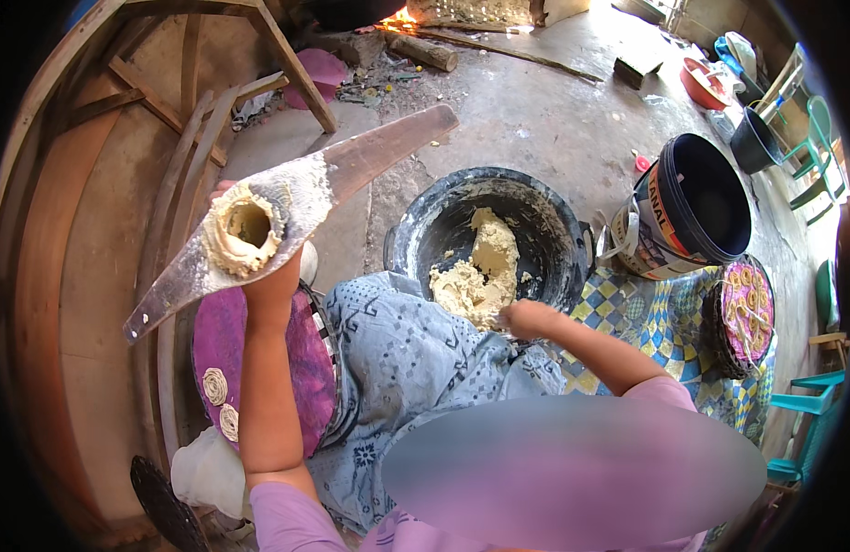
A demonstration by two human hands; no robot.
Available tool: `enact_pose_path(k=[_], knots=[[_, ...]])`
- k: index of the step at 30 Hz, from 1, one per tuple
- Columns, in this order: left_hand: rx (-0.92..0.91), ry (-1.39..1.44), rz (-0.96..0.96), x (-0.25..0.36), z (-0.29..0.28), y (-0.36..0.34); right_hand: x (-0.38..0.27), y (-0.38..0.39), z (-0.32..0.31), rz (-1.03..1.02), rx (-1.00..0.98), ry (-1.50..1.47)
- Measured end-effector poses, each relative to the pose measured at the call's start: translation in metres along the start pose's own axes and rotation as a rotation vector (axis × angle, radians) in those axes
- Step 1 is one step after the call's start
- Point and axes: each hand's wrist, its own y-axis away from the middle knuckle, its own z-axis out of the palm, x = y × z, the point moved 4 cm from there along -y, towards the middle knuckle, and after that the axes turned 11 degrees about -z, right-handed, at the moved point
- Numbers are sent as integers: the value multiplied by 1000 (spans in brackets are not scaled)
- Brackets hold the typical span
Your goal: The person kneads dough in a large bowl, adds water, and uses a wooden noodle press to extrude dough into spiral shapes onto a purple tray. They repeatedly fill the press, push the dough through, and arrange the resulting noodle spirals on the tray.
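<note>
My left hand (276,281) grips a long wooden press (379,152) from beneath and holds it up at the left, tilted. A pale, dough-smeared tube opening (246,228) stands in the middle of its board. At the front rim of a black basin (416,207), my right hand (530,319) is closed at the edge of a lump of pale dough (466,285); its fingertips are partly hidden. More dough sticks up toward the basin's middle, and crumbs cling to its walls. Patterned blue cloth covers my lap, just before the basin.
A round purple tray (269,368) with two pressed coils lies under my left arm. To the right stand a large black bucket (664,225) and a round pink-topped tray (733,354) bearing several coils. Wooden frames (190,138) crowd the left; a fire (402,17) burns at the back.
</note>
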Motion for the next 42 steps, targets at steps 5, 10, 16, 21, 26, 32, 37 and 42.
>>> enact_pose_path(k=[5, 10, 16, 21, 26, 32, 37, 42], knots=[[-14, -4, 74, 18, -3, -13, 24, 2, -64, 122, 127, -27], [-28, 114, 115, 27, -6, -21, 29, -48, -45, 261, 86, 318], [-80, 181, 157, 26, 3, -19, 17, -97, 6, 124, 103, 144], [-195, 149, 275, 24, 44, -14, 14, -81, -18, 135, 45, -218], [-247, -22, 448, 17, 77, 0, -13, 13, -106, 74, -50, -485], [-277, 2, 407, 25, 85, 4, -74, 123, -206, -238, 18, -879], [-298, 50, 420, 56, 84, -2, -104, 115, -236, -168, 82, -669], [-310, 49, 360, 81, 80, -4, -173, 116, -246, -273, 720, 607]])
